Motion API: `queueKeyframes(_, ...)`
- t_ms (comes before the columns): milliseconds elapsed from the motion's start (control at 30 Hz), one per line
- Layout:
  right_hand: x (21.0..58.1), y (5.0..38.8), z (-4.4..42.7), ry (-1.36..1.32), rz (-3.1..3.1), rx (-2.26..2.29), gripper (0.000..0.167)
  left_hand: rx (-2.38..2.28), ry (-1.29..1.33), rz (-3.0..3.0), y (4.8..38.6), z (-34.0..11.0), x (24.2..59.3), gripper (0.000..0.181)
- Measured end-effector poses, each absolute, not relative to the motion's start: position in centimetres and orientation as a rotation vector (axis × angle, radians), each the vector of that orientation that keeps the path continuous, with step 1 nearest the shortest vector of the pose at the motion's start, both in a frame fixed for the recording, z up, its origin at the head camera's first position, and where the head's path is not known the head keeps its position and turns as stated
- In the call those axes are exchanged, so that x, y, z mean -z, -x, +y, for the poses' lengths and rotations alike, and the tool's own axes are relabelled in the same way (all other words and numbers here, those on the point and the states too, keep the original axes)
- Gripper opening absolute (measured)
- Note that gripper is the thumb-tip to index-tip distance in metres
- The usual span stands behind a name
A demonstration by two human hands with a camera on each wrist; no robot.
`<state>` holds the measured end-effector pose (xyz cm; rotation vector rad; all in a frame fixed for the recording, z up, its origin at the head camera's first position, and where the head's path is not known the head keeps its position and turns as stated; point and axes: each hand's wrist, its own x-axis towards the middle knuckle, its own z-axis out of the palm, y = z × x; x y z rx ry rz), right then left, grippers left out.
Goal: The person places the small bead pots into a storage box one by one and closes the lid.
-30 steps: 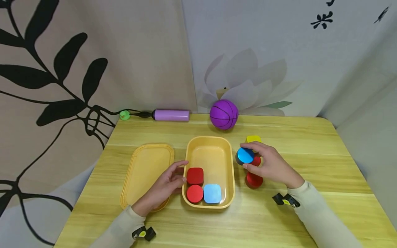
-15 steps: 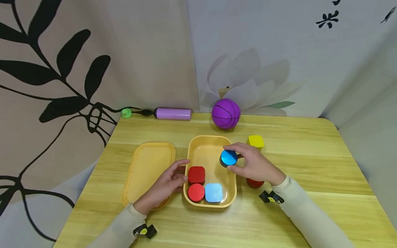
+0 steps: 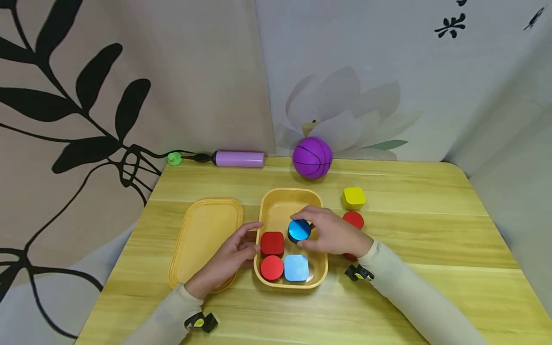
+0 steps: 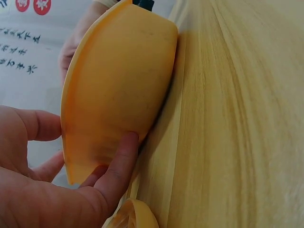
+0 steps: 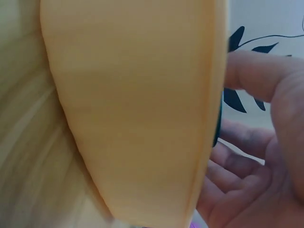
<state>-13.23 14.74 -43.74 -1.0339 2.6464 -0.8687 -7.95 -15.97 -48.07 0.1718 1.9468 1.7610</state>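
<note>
My right hand [image 3: 332,231] pinches a round blue block [image 3: 299,230] between thumb and fingers, inside the yellow box [image 3: 279,193]. Whether the block touches the box floor, I cannot tell. Beside it in the box lie a square red block [image 3: 272,244], a round red block [image 3: 271,268] and a light blue square block [image 3: 296,268]. My left hand [image 3: 233,255] touches the box's left side with extended fingers; in the left wrist view its fingertips meet the rim and outer wall. In the right wrist view, the box wall [image 5: 133,109] hides most of the blue block.
Right of the box sit a yellow block [image 3: 354,198], a round red block [image 3: 353,219] and another red piece mostly behind the right hand. A yellow lid [image 3: 209,235] lies left. Along the back edge are a purple ball [image 3: 312,158], a purple pump [image 3: 239,159] and a green toy [image 3: 174,159].
My right hand has carried the round blue block leftward from beside the red and yellow blocks, over the rim and into the box. The left hand has stayed at the box's side.
</note>
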Motion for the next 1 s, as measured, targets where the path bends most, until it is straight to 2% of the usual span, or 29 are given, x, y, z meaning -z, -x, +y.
queueKeyframes(1000,43.9,12.5,12.6,0.999,2.589,0.614,0.064,-1.768,-0.187,1.93,7.8,-16.1,48.0,0.06)
